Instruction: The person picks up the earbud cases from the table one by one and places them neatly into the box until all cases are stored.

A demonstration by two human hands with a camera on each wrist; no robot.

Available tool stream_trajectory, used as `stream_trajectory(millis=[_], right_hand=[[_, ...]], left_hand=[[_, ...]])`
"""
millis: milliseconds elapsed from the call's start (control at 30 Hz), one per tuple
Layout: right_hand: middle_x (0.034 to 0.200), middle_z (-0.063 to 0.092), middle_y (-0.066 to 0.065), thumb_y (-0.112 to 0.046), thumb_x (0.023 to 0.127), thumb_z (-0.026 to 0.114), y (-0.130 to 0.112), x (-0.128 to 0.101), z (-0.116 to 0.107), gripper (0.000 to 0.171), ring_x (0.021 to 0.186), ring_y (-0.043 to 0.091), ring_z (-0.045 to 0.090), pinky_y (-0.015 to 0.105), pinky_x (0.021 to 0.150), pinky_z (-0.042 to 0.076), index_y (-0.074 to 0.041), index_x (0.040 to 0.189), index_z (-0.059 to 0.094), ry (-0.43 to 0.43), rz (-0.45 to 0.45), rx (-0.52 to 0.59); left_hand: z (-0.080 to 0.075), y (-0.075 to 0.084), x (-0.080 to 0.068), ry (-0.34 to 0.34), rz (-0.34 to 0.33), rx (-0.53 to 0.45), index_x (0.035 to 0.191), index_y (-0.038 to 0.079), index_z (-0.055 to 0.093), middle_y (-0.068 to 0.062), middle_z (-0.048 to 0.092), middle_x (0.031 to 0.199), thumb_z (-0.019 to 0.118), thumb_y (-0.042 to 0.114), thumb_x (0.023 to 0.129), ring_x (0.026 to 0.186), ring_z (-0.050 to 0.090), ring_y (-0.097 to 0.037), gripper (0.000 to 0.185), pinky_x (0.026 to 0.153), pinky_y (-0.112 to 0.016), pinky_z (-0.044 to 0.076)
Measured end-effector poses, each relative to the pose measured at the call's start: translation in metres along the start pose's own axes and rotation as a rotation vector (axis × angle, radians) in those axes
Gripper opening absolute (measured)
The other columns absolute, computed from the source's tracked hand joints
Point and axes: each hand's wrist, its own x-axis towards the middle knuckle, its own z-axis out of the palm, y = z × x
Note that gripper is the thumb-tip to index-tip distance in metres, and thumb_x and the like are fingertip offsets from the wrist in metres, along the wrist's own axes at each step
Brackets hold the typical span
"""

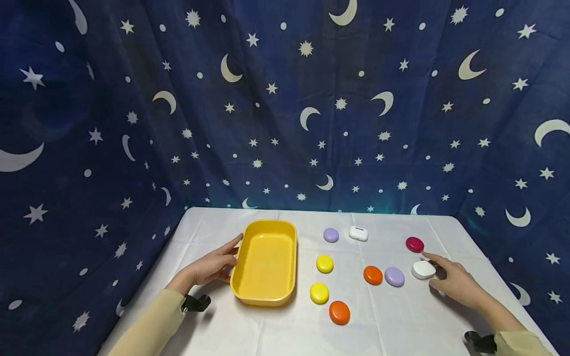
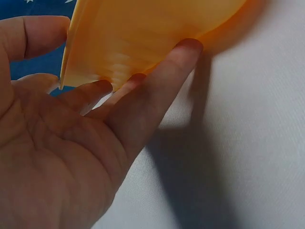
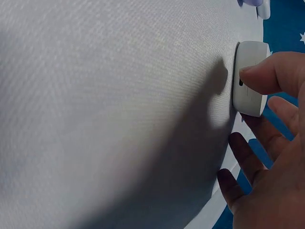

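Surface: white cloth point(image 1: 267, 331), starry backdrop.
Left hand point(image 1: 213, 266): relaxed, straight fingers resting on the tray point(image 1: 285, 232) wall.
Right hand point(image 1: 458, 286): fingers pinching the white case point(image 1: 422, 270).
Progress: tray holds nothing; remaining cases lie between both hands, none placed yet.

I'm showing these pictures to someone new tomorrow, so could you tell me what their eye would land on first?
Probably the bright yellow tray on the white tablecloth, with the left hand touching its left side. To its right lie scattered coloured oval cases, and the right hand touches a white case near the table's right edge. Behind everything hangs a dark blue moon-and-star curtain.
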Motion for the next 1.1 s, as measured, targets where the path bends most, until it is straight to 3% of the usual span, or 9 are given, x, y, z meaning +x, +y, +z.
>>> stream_trajectory(millis=[200, 433, 600, 1100], right_hand=[[0.127, 0.058, 0.032, -0.016, 0.081, 0.080, 0.002, -0.001, 0.006, 0.077, 0.114, 0.048, 0.050, 0.073, 0.090, 0.040, 0.002, 0.147, 0.046, 0.005, 0.012, -0.005], [0.127, 0.058, 0.030, -0.035, 0.083, 0.084, 0.000, -0.002, 0.005, 0.079, 0.113, 0.048, 0.044, 0.068, 0.086, 0.040, -0.001, 0.145, 0.050, 0.011, 0.041, -0.042], [0.127, 0.060, 0.030, -0.041, 0.082, 0.084, 0.001, -0.007, 0.004, 0.075, 0.112, 0.046, 0.044, 0.064, 0.086, 0.041, -0.002, 0.140, 0.056, 0.020, 0.036, -0.037], [0.112, 0.069, 0.012, -0.039, 0.081, 0.086, 0.000, -0.004, 0.002, 0.056, 0.100, 0.028, 0.051, 0.041, 0.081, 0.041, -0.007, 0.124, 0.069, 0.048, -0.031, -0.038]], left_hand=[[-0.001, -0.005, -0.002, -0.021, 0.000, -0.023, 0.166, 0.031, 0.007, -0.022, 0.005, 0.169, 0.052, 0.011, 0.101, 0.132, 0.048, -0.037, 0.082, 0.083, -0.047, 0.059], [-0.003, -0.007, -0.003, -0.052, 0.020, -0.053, 0.166, 0.033, 0.005, -0.021, 0.002, 0.169, 0.047, 0.012, 0.105, 0.131, 0.052, -0.038, 0.077, 0.087, -0.050, 0.058], [-0.002, -0.009, 0.000, -0.062, 0.027, -0.068, 0.166, 0.032, 0.006, -0.022, 0.001, 0.169, 0.049, 0.013, 0.105, 0.125, 0.057, -0.036, 0.078, 0.087, -0.048, 0.059], [-0.004, -0.008, 0.000, -0.058, 0.025, -0.079, 0.166, 0.034, 0.008, -0.019, 0.005, 0.170, 0.050, 0.014, 0.104, 0.123, 0.057, -0.033, 0.078, 0.089, -0.047, 0.058]])
